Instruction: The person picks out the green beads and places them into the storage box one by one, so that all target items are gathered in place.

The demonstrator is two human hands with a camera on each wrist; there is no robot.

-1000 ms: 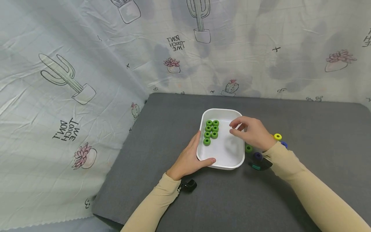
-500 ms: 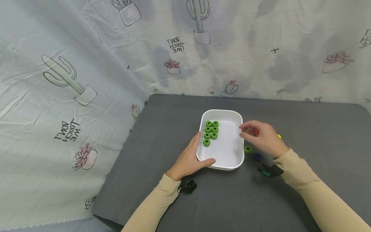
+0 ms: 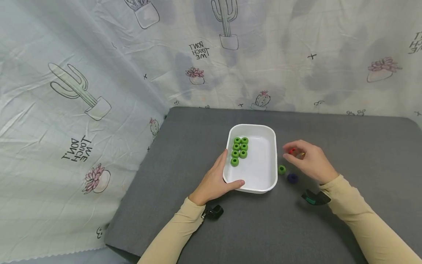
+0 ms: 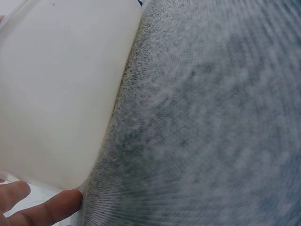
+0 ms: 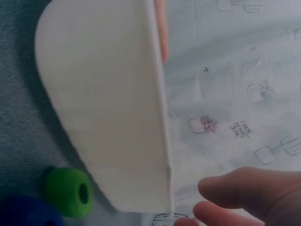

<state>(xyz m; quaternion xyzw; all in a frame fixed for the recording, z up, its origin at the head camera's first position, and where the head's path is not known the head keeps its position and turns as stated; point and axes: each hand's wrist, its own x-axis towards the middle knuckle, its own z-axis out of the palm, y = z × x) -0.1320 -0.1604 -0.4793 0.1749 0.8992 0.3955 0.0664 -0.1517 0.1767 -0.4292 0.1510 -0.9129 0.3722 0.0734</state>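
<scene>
My left hand [image 3: 214,181] holds the lower-left corner of a white tray [image 3: 275,161], thumb over the near rim and fingers along the left side. Inside the tray, several green beads [image 3: 243,154] with holes stand in two columns at the left. My right hand [image 3: 311,161] hovers right of the tray, thumb and fingers apart and slightly curved. A red bead [image 3: 292,150] and part of a yellow bead [image 3: 302,155] show through the gap between its fingers. In the right wrist view, nothing appears held between thumb [image 5: 235,186] and fingers.
Against the tray's right side lies a loose green bead [image 3: 281,169], with a dark blue bead [image 3: 292,178] beside it. All stands on a grey table [image 3: 197,128], backed by a printed curtain [image 3: 280,55]. My right hand hides part of the table.
My right hand has moved right, out from over the tray to above the loose beads. The left hand, the tray and the green beads inside have stayed put.
</scene>
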